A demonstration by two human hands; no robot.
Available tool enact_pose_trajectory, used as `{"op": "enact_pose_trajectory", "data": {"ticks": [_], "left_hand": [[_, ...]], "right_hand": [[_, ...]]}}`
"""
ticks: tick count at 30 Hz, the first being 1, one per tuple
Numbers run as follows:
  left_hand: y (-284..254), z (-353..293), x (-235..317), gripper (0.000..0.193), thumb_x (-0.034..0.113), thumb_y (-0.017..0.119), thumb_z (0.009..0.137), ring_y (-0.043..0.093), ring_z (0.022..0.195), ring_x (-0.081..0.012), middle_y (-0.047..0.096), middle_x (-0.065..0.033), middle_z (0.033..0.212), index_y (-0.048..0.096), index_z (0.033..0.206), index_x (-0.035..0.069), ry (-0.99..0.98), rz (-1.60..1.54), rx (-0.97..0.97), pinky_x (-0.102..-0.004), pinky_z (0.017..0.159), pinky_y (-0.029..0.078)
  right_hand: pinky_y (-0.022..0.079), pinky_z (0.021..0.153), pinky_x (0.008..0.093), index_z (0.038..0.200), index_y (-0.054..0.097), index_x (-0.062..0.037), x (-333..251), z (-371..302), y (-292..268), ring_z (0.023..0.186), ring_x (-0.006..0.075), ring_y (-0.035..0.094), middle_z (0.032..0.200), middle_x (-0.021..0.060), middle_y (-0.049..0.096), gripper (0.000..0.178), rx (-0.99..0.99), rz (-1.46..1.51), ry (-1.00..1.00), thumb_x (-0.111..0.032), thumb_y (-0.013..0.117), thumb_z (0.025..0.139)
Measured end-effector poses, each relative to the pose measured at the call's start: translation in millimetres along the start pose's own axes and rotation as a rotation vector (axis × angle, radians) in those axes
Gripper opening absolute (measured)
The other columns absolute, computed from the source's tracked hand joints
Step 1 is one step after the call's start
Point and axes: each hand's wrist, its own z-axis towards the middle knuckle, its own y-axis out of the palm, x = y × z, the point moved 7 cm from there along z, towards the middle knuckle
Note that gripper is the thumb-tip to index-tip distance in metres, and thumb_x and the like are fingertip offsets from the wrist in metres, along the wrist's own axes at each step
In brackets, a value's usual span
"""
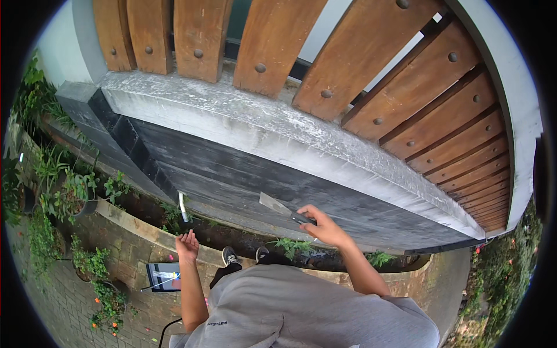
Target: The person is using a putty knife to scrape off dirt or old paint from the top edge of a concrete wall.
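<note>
The scraper [282, 209] is held by its dark handle [300, 218] in the closed fingers of the right hand [328, 228], just toward six o'clock of the view's centre, its blade [271, 203] pointed to ten o'clock. It is judged light, stiff-handled and slightly springy in the blade, best gripped by that handle. At eight o'clock the left hand [187, 246] is loosely curled; whether anything is held there cannot be told

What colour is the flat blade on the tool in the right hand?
The blade is dull grey; it shows best in the head view.
</note>
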Motion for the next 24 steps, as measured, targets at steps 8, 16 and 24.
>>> {"op": "enact_pose_trajectory", "data": {"ticks": [8,16,24], "left_hand": [[97.3,-1.9,-18.9,0.045,0.033,0.047,0.089,0.062,0.091,-0.0203,0.060,-0.0097,0.116,0.046,0.123,0.004,0.137,0.120,-0.035,-0.0325,0.070,0.050],[315.8,-200.0,-25.1,0.063,0.046,0.053,0.088,0.042,0.120,-0.0285,0.035,-0.0157,0.139,0.034,0.135,0.008,0.926,0.571,-0.198,-0.0389,0.091,0.041],[359.5,-253.2,-138.4,0.064,0.044,0.056,0.087,0.042,0.114,-0.0267,0.032,-0.0156,0.136,0.030,0.132,0.008,0.662,0.578,-0.334,-0.0404,0.091,0.039]], "right_hand": [[0.042,0.052,0.0199,0.104,0.062,-0.0027,95.1,-172.6,-121.3,0.059,0.0038,0.052,0.082,0.0014,0.064,0.020,0.475,0.259,0.288,-0.002,0.063,0.083],[0.046,0.049,0.0208,0.096,0.064,0.0024,151.7,-284.1,-200.3,0.058,0.0068,0.056,0.086,0.0100,0.067,0.018,1.148,0.696,0.063,0.007,0.065,0.079],[0.059,0.062,0.0313,0.089,0.053,0.0030,217.8,-335.2,-222.5,0.066,0.0218,0.067,0.081,0.0159,0.064,0.007,1.191,1.044,-0.139,0.004,0.057,0.084]]}}
